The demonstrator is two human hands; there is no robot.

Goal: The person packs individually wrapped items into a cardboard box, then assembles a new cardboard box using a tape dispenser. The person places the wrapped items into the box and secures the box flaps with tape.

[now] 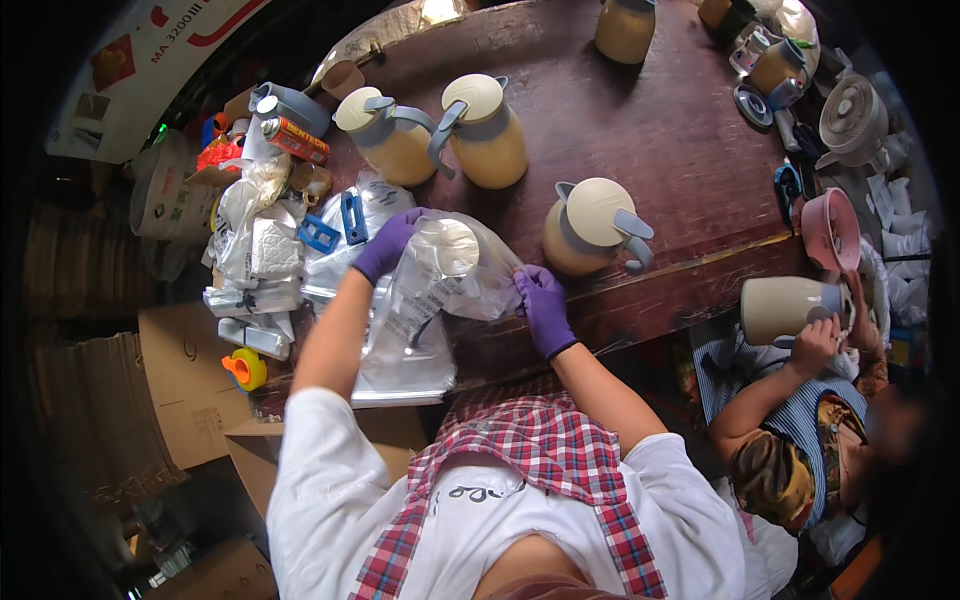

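Note:
My left hand [391, 244], in a purple glove, grips the upper left edge of a clear plastic bag [420, 300] printed with writing. My right hand [538, 300], gloved alike, pinches the bag's right side. Through the film shows a round cream lid [455, 247], seemingly of a jug; the rest of that object is blurred by the plastic. Under the bag lies a stack of flat clear bags [405, 379] at the table's near edge. To the right stands a cream jug with a grey handle [592, 225]. Two similar jugs, a left one [394, 146] and a right one [487, 142], stand beyond my hands.
Blue plastic clips [352, 217], a spray can [296, 140] and a tape dispenser [245, 369] are at the left of the dark red table [705, 150]. Another jug [625, 34] stands at the far edge. At right, a co-worker holds a cream jug [780, 309] near a pink basin [829, 229].

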